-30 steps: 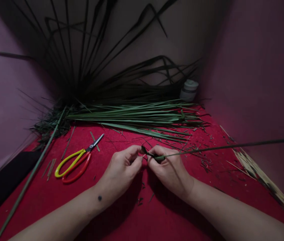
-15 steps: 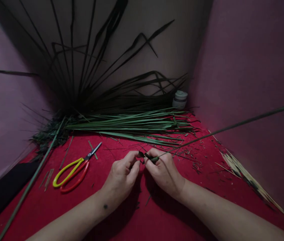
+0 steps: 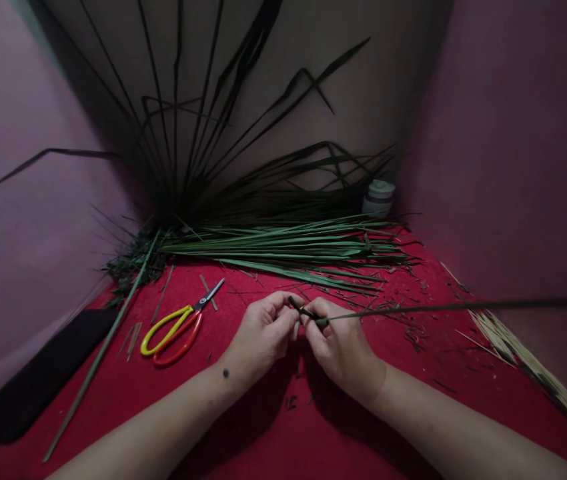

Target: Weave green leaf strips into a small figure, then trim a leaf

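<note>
My left hand [image 3: 262, 333] and my right hand [image 3: 339, 345] meet above the red cloth [image 3: 243, 427], fingers pinched together. Between them they hold the folded end of a long green leaf strip [image 3: 443, 307], which runs off to the right edge of the view. Both hands grip the fold at its tip, thumbs and forefingers pressed on it.
Scissors [image 3: 179, 325] with yellow and red handles lie left of the hands. A heap of green leaves [image 3: 288, 247] lies behind, dark fronds fanning up the wall. A white jar [image 3: 379, 195] stands at the back right. Pale sticks [image 3: 523, 360] lie right; a dark flat object [image 3: 38, 380] lies left.
The long strip's free end swung up half a second ago and has dropped back to nearly level. The hands stay pinched on its folded end; the view has shifted slightly.
</note>
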`<state>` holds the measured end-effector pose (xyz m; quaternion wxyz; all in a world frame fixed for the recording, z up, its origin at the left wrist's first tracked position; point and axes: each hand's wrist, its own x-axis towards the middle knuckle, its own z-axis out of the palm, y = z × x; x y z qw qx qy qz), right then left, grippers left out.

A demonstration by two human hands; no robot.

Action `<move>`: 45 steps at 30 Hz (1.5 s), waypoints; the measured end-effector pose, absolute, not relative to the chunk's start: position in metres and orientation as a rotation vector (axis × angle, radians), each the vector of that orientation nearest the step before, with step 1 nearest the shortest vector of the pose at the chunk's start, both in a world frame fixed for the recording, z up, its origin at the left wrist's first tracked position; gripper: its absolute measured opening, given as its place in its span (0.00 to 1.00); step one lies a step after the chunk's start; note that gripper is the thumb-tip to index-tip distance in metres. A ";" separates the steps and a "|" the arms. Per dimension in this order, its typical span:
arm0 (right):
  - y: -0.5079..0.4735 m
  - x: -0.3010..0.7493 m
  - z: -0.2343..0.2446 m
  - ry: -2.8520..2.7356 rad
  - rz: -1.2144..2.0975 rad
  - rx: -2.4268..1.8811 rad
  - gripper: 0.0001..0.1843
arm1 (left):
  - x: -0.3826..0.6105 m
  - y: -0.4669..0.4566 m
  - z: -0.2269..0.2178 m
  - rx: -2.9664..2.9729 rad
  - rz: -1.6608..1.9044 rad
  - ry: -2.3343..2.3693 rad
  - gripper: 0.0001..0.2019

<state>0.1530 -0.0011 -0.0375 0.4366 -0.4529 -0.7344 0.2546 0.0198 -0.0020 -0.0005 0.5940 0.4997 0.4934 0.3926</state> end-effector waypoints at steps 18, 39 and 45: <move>0.008 0.154 -0.025 -1.291 1.367 -1.220 0.11 | 0.005 0.004 0.005 1.420 0.785 1.281 0.06; 0.020 0.164 -0.032 -1.045 1.737 -0.949 0.06 | -0.014 0.015 0.000 1.075 0.676 1.093 0.06; 0.020 0.163 -0.035 -1.006 1.732 -0.886 0.05 | -0.012 0.012 0.001 1.045 0.687 1.124 0.07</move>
